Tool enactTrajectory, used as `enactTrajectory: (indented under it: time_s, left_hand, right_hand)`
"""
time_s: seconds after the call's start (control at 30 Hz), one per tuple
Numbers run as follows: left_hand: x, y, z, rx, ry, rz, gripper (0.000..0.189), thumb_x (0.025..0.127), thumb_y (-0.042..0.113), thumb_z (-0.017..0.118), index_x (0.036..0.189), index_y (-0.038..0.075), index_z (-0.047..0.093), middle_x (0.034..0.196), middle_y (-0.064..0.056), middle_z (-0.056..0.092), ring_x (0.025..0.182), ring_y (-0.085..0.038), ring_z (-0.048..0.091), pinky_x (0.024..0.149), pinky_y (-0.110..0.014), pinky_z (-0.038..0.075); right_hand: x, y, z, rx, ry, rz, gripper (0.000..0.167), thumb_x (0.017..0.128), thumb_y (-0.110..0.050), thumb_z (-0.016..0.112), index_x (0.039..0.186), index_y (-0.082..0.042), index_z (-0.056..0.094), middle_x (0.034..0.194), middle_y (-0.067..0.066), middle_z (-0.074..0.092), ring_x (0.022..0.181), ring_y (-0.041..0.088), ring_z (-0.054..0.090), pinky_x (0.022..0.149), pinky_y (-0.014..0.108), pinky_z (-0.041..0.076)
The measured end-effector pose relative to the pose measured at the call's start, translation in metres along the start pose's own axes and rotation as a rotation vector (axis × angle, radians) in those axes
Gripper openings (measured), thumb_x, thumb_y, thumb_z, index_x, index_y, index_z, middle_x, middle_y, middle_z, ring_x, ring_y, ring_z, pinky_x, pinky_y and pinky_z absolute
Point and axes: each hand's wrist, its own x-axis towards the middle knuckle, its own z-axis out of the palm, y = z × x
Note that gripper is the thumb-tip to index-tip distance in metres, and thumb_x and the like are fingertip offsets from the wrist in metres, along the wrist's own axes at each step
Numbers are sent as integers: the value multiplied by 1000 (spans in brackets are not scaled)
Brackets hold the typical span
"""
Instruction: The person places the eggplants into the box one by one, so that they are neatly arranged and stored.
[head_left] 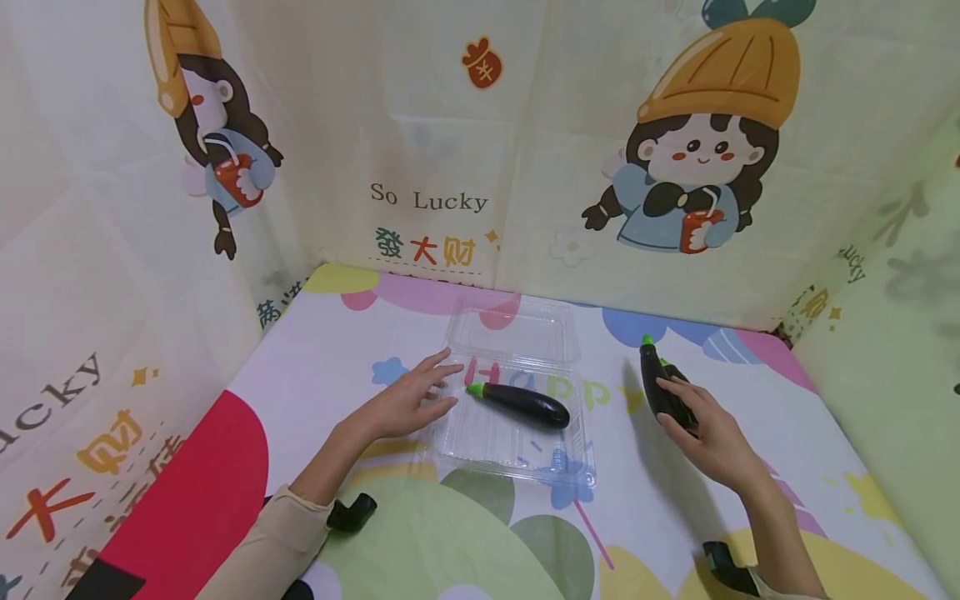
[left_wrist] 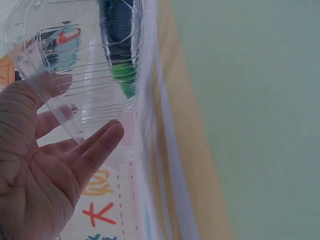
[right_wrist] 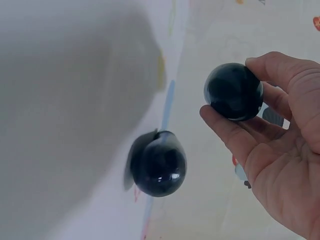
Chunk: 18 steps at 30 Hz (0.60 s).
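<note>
A dark purple eggplant point(head_left: 525, 406) with a green stem lies in a clear plastic clamshell box point(head_left: 480, 454), whose lid is folded back. My left hand point(head_left: 412, 398) is at the box's left edge, its fingers spread and loosely extended; in the left wrist view the hand point(left_wrist: 55, 160) is beside the clear plastic wall. My right hand point(head_left: 708, 433) holds a second eggplant point(head_left: 654, 375) between thumb and fingers, its rounded end point(right_wrist: 233, 91) facing the right wrist camera. Another eggplant point(right_wrist: 159, 165) lies on the table close by, partly hidden in the head view.
The table carries a colourful printed cover point(head_left: 480, 533) with "Happy" lettering. Cream printed cloth point(head_left: 540, 150) walls stand behind and at both sides. The box's open lid point(head_left: 517, 329) lies toward the back.
</note>
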Motion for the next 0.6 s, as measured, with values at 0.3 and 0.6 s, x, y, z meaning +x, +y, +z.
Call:
enactTrajectory:
  time_s: [0.3, 0.6]
  left_hand:
    - [0, 1, 0, 2, -3, 0, 60, 103, 24, 63, 156, 8, 42, 168, -20, 19, 116, -36, 67, 99, -49, 55]
    - [0, 2, 0, 3, -4, -1, 59, 102, 21, 63, 156, 7, 42, 168, -20, 19, 116, -37, 67, 98, -49, 56]
  right_hand:
    - [2, -5, 3, -15, 9, -30, 53, 96, -7, 70, 146, -2, 52, 149, 31, 44, 123, 59, 50, 79, 60, 58]
    - [3, -11, 7, -9, 15, -57, 52, 97, -6, 67, 147, -1, 51, 149, 30, 44, 120, 56, 56, 75, 54, 60]
